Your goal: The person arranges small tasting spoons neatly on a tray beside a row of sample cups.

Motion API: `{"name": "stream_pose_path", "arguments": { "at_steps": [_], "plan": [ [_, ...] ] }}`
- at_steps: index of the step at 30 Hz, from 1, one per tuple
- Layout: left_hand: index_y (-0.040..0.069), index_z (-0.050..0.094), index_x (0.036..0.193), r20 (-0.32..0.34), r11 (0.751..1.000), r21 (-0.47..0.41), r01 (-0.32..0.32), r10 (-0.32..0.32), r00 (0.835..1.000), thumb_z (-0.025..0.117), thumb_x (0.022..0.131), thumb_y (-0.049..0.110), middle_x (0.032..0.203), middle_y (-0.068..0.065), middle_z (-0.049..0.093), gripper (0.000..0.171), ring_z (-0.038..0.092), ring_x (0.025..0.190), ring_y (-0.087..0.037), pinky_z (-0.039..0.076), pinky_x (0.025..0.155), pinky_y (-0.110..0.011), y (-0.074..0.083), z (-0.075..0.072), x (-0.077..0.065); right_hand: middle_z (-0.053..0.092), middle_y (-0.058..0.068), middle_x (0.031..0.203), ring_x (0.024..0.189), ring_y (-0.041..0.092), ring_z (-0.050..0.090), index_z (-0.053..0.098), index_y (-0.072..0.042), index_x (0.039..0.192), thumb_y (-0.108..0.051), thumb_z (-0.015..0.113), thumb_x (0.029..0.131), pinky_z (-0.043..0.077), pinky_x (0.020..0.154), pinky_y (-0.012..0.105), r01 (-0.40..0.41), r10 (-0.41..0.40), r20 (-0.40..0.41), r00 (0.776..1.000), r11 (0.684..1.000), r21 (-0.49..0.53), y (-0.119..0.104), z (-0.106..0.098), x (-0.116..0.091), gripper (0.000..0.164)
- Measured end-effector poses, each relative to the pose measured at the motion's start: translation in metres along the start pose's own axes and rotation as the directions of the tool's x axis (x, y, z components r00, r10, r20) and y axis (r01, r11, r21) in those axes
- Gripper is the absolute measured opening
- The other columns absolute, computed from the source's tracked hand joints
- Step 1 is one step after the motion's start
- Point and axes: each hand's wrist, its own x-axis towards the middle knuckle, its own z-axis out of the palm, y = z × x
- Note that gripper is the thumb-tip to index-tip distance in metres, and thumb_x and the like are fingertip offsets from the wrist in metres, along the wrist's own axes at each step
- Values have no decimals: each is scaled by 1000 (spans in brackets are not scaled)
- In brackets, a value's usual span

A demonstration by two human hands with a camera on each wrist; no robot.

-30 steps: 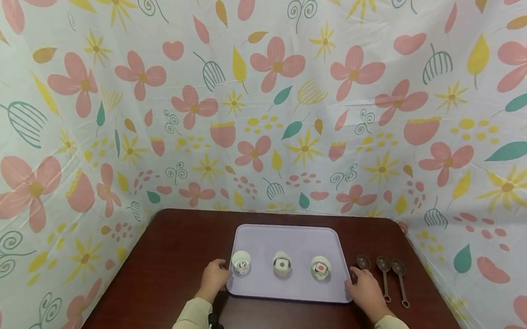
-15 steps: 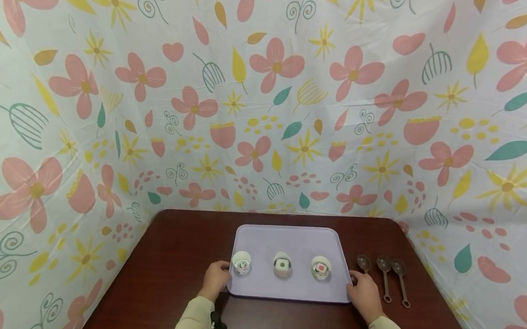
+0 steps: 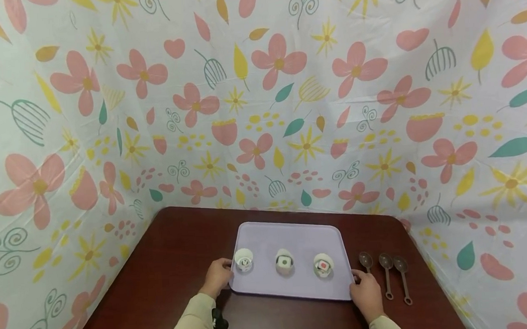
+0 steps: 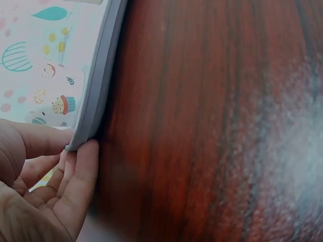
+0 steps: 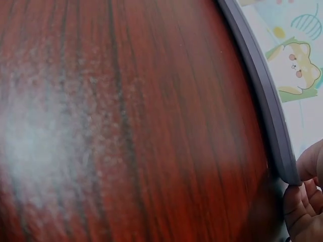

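In the head view, a lavender tray (image 3: pixel 295 234) lies on the dark brown table with three small cups in a row. The left cup (image 3: pixel 244 261) has a dark pattern, the middle cup (image 3: pixel 285 272) holds a white cube (image 3: pixel 285 262) with a green dot, and the right cup (image 3: pixel 320 256) holds one with a red dot (image 3: pixel 324 265). My left hand (image 3: pixel 217 279) pinches the tray's left edge, thumb on top and fingers below in the left wrist view. At the front right corner my right hand (image 3: pixel 367 294) pinches the rim likewise.
Three brown spoons, a left one (image 3: pixel 365 260), a middle one (image 3: pixel 386 272) and a right one (image 3: pixel 404 276), lie right of the tray, the left one partly behind my right hand. A flower-printed curtain (image 3: pixel 260 104) rises behind and beside the table (image 3: pixel 178 245).
My right hand has drawn its fingers in at the tray's right edge and now pinches it. The left hand has settled on the left edge. The head view has shifted slightly.
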Motion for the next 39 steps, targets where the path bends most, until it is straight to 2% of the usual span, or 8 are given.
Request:
{"name": "stream_pose_path", "arguments": {
  "at_steps": [6, 10, 13, 17, 23, 30, 33, 39],
  "plan": [
    [-9, 64, 122, 24, 998, -55, -22, 23, 999, 61, 83, -8, 95, -16, 63, 38, 64, 83, -27, 59, 58, -41, -5, -1, -1, 63, 18, 95, 88, 32, 59, 67, 11, 118, 0, 56, 80, 49, 78, 51, -23, 24, 22, 999, 1000, -13, 1, -2, 0, 40],
    [-10, 64, 121, 25, 996, -91, -20, 23, 999, 61, 83, -7, 93, -15, 63, 39, 63, 81, -26, 60, 61, -42, -8, -2, -1, 65, 13, 90, 82, 27, 60, 70, 9, 111, -7, 62, 84, 50, 69, 42, -2, 2, 14, 1000, 1000, -10, 0, -8, 2, 32],
    [-9, 64, 122, 23, 996, -91, -6, 8, 1000, 62, 83, -5, 94, -14, 63, 39, 64, 81, -26, 60, 60, -42, -9, -2, -2, 67, 11, 88, 78, 24, 62, 70, 6, 109, -13, 67, 88, 49, 63, 36, 16, -16, -22, 1000, 1000, 1, 1, -15, 4, 28],
    [-6, 65, 122, 7, 996, -88, 11, -10, 1000, 63, 83, -4, 97, -14, 64, 40, 64, 82, -26, 60, 59, -41, -9, -3, -3, 69, 15, 91, 79, 29, 64, 69, 6, 111, -14, 68, 89, 51, 65, 43, 41, -40, -82, 996, 999, 12, 3, -25, 7, 30],
    [-4, 67, 122, 14, 994, -97, -42, 44, 999, 65, 84, -1, 99, -13, 62, 37, 63, 85, -24, 60, 61, -39, -17, -2, -1, 67, 21, 96, 87, 36, 64, 66, 7, 115, -16, 65, 90, 50, 76, 56, 13, -14, -121, 993, 1000, -14, 7, -42, 12, 33],
    [-3, 70, 118, -19, 992, -116, -40, 38, 999, 68, 84, 1, 99, -11, 63, 34, 63, 86, -24, 59, 60, -38, -21, 3, 1, 68, 22, 97, 86, 39, 65, 63, 10, 116, -19, 62, 90, 51, 75, 57, -19, 17, -17, 1000, 996, -87, 9, -55, 21, 40],
    [-2, 71, 118, -22, 993, -116, -37, 35, 999, 68, 85, 1, 100, -12, 65, 33, 63, 87, -24, 59, 60, -38, -21, 2, 0, 69, 26, 101, 89, 41, 65, 63, 12, 117, -20, 61, 89, 52, 75, 57, -19, 24, 40, 999, 993, -120, 12, -55, 24, 43],
    [-3, 71, 120, -15, 992, -118, -40, 39, 999, 68, 86, 1, 102, -12, 67, 34, 64, 88, -23, 59, 61, -38, -21, 0, -1, 68, 28, 100, 88, 43, 65, 62, 15, 114, -21, 60, 88, 52, 75, 58, -22, 38, 95, 995, 986, -168, 18, -50, 28, 44]
  ]
}}
